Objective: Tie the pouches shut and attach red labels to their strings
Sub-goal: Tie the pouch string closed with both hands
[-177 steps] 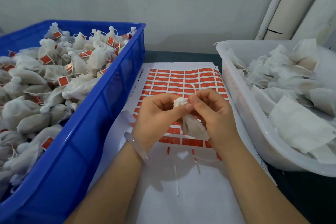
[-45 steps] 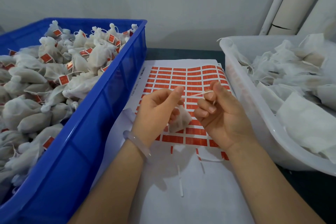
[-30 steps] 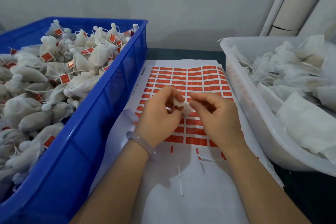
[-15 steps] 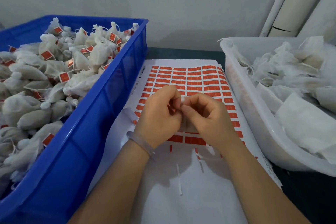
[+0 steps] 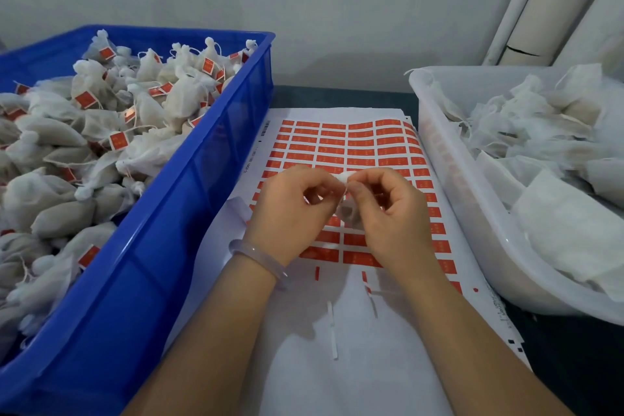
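Over label sheet [image 5: 337, 142], left hand [image 5: 290, 213], right hand [image 5: 388, 213] pinch gauzy pouch [image 5: 345, 211].

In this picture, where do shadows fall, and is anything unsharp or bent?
Head view: dim light, no hard glare; the arms' shadow lies on the label sheet below the wrists; the wide lens splays the blue crate and white tub outward; the pouch pinched by left hand and right hand is slightly smeared.

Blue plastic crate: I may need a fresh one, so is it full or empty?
Nearly full. The blue plastic crate is heaped with tied white fabric pouches, many carrying red labels, about to its rim.
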A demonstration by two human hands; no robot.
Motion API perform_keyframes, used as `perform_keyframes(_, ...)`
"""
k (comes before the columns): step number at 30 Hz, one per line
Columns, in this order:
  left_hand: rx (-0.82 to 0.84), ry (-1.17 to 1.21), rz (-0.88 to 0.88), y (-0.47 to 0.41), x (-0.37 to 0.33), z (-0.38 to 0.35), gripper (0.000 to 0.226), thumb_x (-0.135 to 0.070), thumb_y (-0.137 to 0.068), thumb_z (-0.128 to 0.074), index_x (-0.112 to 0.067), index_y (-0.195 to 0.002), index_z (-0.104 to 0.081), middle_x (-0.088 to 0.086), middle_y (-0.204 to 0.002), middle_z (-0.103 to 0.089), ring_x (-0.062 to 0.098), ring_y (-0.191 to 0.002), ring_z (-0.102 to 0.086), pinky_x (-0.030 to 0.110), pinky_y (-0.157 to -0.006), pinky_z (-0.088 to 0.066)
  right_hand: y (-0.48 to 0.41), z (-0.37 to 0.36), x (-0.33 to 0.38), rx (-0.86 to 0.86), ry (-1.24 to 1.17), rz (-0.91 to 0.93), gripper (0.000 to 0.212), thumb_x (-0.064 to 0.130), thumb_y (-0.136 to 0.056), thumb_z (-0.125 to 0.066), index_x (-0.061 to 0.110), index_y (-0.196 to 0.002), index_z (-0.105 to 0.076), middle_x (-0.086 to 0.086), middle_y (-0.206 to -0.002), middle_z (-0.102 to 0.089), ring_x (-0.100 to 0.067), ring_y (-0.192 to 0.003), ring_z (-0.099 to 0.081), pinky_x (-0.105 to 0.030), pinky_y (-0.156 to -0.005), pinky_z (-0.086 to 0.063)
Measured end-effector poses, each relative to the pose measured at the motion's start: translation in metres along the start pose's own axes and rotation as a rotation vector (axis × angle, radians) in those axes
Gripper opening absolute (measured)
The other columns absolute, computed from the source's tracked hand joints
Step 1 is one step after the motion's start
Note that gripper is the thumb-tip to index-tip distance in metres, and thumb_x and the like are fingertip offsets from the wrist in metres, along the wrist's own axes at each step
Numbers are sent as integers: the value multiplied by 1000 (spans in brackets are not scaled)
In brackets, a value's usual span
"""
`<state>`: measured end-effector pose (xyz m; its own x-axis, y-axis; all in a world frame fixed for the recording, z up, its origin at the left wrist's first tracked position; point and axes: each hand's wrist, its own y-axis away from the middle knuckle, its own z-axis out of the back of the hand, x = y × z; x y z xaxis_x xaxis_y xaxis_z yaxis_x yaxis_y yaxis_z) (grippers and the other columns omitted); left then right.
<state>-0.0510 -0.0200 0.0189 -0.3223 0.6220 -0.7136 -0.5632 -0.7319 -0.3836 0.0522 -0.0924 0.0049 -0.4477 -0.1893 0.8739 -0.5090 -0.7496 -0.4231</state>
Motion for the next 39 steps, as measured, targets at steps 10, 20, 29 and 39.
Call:
perform_keyframes(10,65,457,599,-7,-13,2,28,-36,-89,-57,-21,-66,-58,0,-61,-59,7,-51,-61,14,-47,-47,2,-2,2,68,39,33,16,28,-88,-59,42,-84,-53,26,-86,-58,10,-90,-54,2,-65,-42)
perform_keyframes(20,-96,566,336,-1,-2,3,10,-21,-87,-61,-21,-79,-68,-13,-65,-66,4,-67,-65,14,-58,-52,3,-2,5,85,27,84,16,26,-88,-57,40,-83,-52,27,-84,-57,9,-88,-56,0,-68,-43)
perform_keyframes(29,117,568,308,-2,-6,12,16,-12,-88,-58,-18,-75,-65,-13,-58,-64,5,-58,-64,14,-55,-52,2,1,9,76,-44,18,12,47,-76,-50,39,-84,-56,37,-81,-59,8,-88,-58,-3,-67,-46)
perform_keyframes(39,224,601,246,2,-11,11,18,-11,-91,-52,-11,-76,-62,11,-75,-67,22,-72,-65,28,-70,-57,-1,3,9,30,-93,-100,18,51,-71,-52,36,-77,-57,31,-76,-63,7,-79,-61,-4,-59,-46)
